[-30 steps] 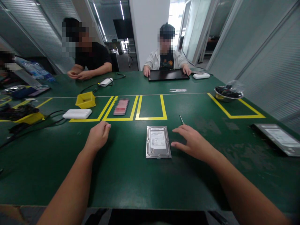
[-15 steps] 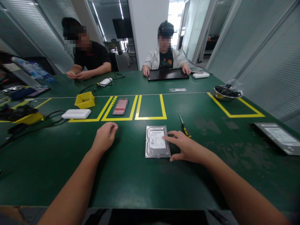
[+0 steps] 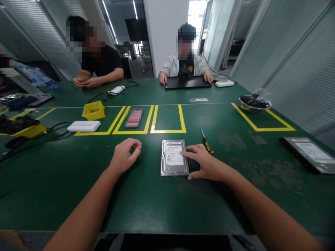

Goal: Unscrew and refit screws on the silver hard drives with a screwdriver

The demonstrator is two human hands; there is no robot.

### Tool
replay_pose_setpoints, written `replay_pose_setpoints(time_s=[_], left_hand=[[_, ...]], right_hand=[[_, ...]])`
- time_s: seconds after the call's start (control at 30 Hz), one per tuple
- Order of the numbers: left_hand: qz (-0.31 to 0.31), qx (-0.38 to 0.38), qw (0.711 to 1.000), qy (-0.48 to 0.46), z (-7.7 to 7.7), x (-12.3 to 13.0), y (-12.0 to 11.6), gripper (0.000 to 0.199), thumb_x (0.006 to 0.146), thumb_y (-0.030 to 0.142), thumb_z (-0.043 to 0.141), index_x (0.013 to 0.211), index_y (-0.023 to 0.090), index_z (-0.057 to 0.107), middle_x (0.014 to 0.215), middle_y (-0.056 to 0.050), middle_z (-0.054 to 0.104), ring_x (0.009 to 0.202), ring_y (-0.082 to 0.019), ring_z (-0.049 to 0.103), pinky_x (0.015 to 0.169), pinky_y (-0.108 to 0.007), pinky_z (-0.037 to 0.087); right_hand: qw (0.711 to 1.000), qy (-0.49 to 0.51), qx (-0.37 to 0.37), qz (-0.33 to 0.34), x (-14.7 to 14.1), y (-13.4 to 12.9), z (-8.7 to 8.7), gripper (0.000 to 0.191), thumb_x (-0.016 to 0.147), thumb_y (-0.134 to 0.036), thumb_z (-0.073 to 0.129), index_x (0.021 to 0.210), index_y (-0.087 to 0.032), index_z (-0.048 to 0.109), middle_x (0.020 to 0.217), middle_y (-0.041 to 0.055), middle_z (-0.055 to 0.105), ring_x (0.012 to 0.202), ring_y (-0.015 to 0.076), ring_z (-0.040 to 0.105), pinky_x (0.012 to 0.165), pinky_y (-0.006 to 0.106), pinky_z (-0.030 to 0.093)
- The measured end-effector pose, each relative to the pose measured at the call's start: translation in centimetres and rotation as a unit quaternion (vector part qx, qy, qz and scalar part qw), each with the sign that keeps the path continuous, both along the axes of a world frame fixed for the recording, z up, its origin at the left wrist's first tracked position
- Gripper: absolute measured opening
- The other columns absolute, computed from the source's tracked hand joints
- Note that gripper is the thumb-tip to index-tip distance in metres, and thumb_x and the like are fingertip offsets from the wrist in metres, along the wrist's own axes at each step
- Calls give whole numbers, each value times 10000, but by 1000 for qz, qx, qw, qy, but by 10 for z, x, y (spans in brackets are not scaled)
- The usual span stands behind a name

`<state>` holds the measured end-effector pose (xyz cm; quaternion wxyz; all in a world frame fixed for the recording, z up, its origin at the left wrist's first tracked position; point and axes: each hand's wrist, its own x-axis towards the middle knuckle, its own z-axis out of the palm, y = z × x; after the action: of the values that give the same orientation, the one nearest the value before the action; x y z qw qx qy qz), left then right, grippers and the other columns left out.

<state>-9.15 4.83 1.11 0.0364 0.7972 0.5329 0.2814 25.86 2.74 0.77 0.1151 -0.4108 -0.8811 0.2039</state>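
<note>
A silver hard drive [image 3: 173, 169] with a white label lies flat on the green table in front of me. My right hand [image 3: 205, 162] is at its right side, fingers spread: the index fingertip touches the label and the thumb is at the lower right corner. It rests on the drive without wrapping around it. Left of the drive, and apart from it, my left hand [image 3: 127, 156] is loosely closed, fingers curled toward the thumb, with nothing visible in it. Beyond my right hand lies a screwdriver [image 3: 207, 143] with a black and yellow handle.
Another drive-like unit [image 3: 311, 153] lies at the right. A bowl of dark parts [image 3: 255, 104] stands behind it. Yellow tape [image 3: 169, 131] marks table areas. A yellow bin [image 3: 93, 110] and white power strip [image 3: 84, 126] are left. Across the table sit two people, one holding a dark panel [image 3: 187, 82].
My left hand has moved right, closer to the hard drive. The drive and my right hand have shifted very slightly left.
</note>
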Motion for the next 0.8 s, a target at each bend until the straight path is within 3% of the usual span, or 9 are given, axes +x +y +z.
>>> replay_pose_setpoints(time_s=[0.8], left_hand=[[-80, -8, 996, -29, -4, 18, -5, 157, 966, 249, 439, 953, 176, 577, 898, -57, 616, 843, -185, 582, 768, -301, 467]], right_hand=[[1000, 2, 16, 15, -25, 5, -8, 860, 705, -512, 773, 1462, -266, 447, 1445, 145, 417, 1289, 365, 332, 1076, 566, 332]])
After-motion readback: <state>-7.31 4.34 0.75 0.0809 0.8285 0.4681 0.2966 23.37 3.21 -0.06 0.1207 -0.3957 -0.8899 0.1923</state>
